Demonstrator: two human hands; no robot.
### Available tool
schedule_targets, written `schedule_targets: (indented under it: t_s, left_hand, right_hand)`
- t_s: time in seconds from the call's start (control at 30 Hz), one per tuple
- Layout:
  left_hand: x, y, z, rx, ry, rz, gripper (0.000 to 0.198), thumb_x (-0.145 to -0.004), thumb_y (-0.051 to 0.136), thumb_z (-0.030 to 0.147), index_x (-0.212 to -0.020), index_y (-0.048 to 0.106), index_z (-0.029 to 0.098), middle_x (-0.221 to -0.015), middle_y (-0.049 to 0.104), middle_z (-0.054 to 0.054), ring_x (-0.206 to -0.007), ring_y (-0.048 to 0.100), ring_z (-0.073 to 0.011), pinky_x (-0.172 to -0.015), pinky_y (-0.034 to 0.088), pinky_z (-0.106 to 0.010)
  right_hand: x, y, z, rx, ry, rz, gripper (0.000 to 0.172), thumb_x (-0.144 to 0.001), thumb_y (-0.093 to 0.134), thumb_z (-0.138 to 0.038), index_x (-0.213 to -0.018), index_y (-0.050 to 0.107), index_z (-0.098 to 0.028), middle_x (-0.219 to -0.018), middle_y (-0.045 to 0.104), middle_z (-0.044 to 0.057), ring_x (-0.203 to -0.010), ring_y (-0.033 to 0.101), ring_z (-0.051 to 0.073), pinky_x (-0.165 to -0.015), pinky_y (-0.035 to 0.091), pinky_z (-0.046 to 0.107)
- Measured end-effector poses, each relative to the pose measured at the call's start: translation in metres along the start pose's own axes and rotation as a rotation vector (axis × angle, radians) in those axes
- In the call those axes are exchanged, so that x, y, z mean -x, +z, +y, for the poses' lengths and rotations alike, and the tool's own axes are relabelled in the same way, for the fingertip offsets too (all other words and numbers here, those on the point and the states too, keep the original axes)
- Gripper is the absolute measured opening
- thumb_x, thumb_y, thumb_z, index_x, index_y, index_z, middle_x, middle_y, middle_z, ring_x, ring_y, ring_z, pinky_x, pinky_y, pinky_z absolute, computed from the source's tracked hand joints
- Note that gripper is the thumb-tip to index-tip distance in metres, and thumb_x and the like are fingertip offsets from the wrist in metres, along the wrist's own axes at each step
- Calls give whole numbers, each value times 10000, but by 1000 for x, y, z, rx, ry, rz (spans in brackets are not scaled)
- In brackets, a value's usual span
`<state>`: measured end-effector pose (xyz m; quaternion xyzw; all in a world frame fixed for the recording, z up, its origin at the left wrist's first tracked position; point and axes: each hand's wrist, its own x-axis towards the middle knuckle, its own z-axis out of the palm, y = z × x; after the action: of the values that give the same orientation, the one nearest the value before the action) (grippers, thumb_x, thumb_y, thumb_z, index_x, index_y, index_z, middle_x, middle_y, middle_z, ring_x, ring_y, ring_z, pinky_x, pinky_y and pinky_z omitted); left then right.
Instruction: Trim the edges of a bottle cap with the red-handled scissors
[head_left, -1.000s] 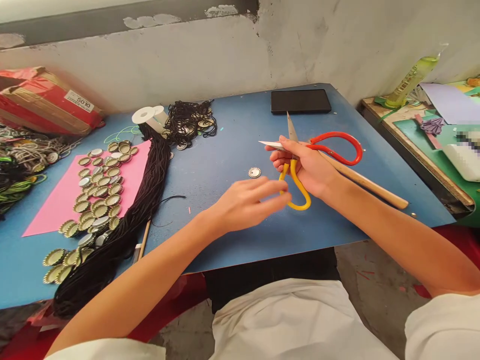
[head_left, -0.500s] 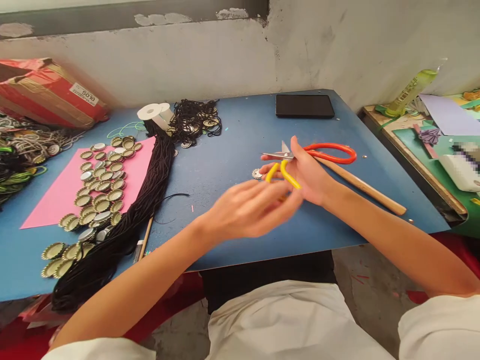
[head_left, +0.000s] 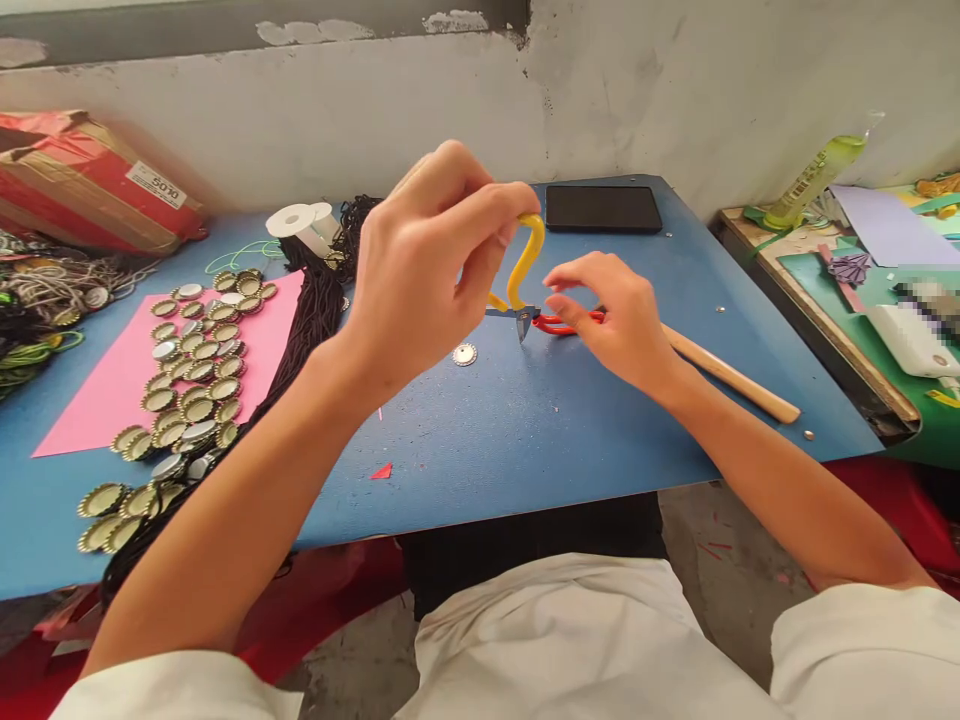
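Note:
Raised over the middle of the blue table (head_left: 480, 440), my left hand (head_left: 427, 270) pinches a yellow-handled tool (head_left: 531, 255) by the top of its handle. The tool's dark blades point down. My right hand (head_left: 619, 315) has its thumb and fingers apart, holding nothing that I can see. Just left of it lie red-handled scissors (head_left: 559, 328), partly hidden by the hand and the yellow tool. A single bottle cap (head_left: 465, 354) rests on the table below my left hand. A wooden handle (head_left: 735, 375) lies to the right of my right hand.
On the left, several bottle caps (head_left: 196, 410) cover pink paper (head_left: 90, 400) beside black cords (head_left: 311, 305). White rolls (head_left: 296, 222), a dark tablet (head_left: 604, 208) and a red box (head_left: 97, 180) stand or lie farther back. A second table (head_left: 825, 300) is at right.
My left hand has risen with the yellow-handled tool, away from my right hand. My right hand has let go of the red scissors, which now lie lower. A red scrap now shows on the table.

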<state>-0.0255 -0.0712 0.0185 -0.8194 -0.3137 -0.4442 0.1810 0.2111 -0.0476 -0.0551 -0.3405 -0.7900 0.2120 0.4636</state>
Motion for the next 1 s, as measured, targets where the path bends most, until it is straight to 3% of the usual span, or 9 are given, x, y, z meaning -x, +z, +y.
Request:
schedule_targets:
  t_s: [0.07, 0.2, 0.3, 0.4, 0.43, 0.57, 0.63, 0.8, 1.0]
  left_hand:
    - [-8, 0, -2, 21, -7, -74, 329, -1192, 502, 246, -1202, 831, 241, -1053, 756, -83, -897, 706, -205, -787, 580, -363]
    - [-11, -5, 2, 95, -105, -167, 342, -1179, 523, 188, -1305, 807, 331, -1210, 783, -66, -1024, 768, -209, -905, 616, -375]
    - [0, -18, 6, 44, -154, -10, 351, -1205, 526, 233, -1423, 768, 362, -1292, 767, -64, -1121, 767, -214, -990, 613, -400]
    - [14, -38, -3, 23, -183, 190, 228, -1194, 609, 268, -1194, 823, 346, -1000, 772, 12, -884, 704, -156, -839, 577, -336]
    - [19, -44, -10, 45, -202, 82, 235, -1192, 601, 262, -1140, 822, 320, -961, 772, 18, -822, 682, -142, -815, 568, -323]
    - [44, -46, -47, 282, -210, -823, 237, -1122, 625, 336, -1229, 828, 279, -1162, 814, -41, -875, 740, -168, -803, 582, -312]
    - [63, -34, -63, 313, -285, -982, 337, -1116, 596, 433, -1316, 826, 290, -1326, 776, -85, -956, 758, -194, -864, 599, -329]
    - [101, -1, -79, 336, -413, -942, 379, -1056, 641, 549, -1209, 844, 268, -1191, 754, -94, -956, 715, -224, -907, 578, -361]
    - [102, 26, -49, 239, -522, -793, 266, -969, 770, 474, -1044, 741, 219, -1052, 723, -69, -849, 642, -212, -791, 501, -356]
  right_hand:
    - [-1, 6, 13, 87, -71, -129, 368, -1084, 724, -575, -1263, 781, -259, -1273, 831, 101, -1196, 739, 320, -1057, 576, 478]
    - [1, 24, 29, 155, 21, -268, 163, -1068, 717, -313, -1210, 758, -246, -1049, 835, 51, -924, 735, 255, -857, 540, 378]
    - [-1, 29, 31, 144, 75, -238, 82, -1074, 699, -303, -1020, 723, -247, -890, 794, 6, -794, 681, 212, -777, 479, 344]
    - [-4, 23, 32, 115, 97, -158, 98, -1050, 728, -292, -968, 700, -245, -876, 795, 2, -797, 696, 212, -784, 483, 351]
    - [-6, 19, 32, 117, 104, -122, 95, -1040, 738, -283, -964, 697, -245, -878, 798, 5, -802, 704, 215, -792, 491, 356]
    - [-12, 6, 35, 117, 131, 9, 94, -1027, 745, -278, -963, 680, -254, -855, 784, 4, -772, 699, 209, -796, 518, 373]
    - [-13, 3, 34, 81, 150, 24, 118, -1049, 728, -328, -969, 670, -262, -849, 780, 4, -769, 707, 206, -795, 537, 377]
    - [-11, 2, 26, -5, 149, 24, 191, -1051, 730, -400, -952, 644, -261, -851, 776, 9, -780, 717, 205, -815, 561, 387]
    - [-8, 4, 21, -9, 146, 6, 246, -1056, 733, -450, -937, 644, -255, -867, 788, 15, -800, 729, 215, -827, 566, 395]
